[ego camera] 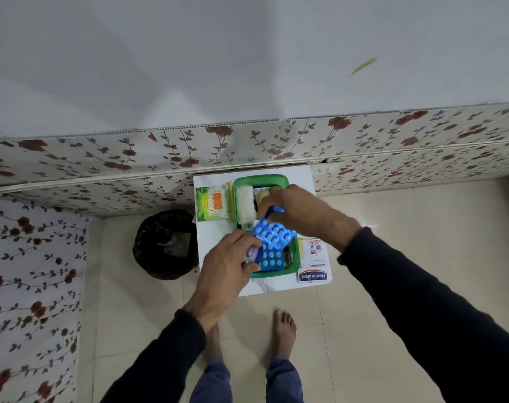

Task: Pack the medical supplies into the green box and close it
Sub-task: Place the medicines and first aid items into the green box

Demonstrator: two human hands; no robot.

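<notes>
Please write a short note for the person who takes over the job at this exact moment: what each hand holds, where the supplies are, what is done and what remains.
Left hand: holds a small purple-white item at the near-left corner of the green box; I cannot tell what it is.
Right hand: grips a blue blister pack, tilted over the box.
In the box: white roll, a second blue blister strip, other items partly hidden.
Still on the small table: cotton swab pack left of the box, Hansaplast pack right of it.
Left to do: lower the held items in, add both packs, close the box. No lid is clearly visible.
</notes>
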